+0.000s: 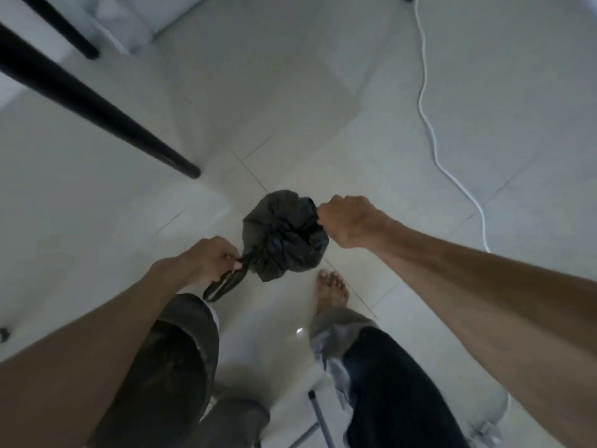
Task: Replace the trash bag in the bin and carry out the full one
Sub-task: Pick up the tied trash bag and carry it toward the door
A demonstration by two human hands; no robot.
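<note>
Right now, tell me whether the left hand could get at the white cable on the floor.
Probably not. The left hand grips a strip of the black trash bag, and the white cable runs along the far right, beyond the right hand. It would need to drop its grip and cross over.

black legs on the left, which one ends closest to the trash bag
The longer black leg, whose foot lands on the tile just up-left of the black trash bag. The shorter leg ends far off by the top-left corner.
</note>
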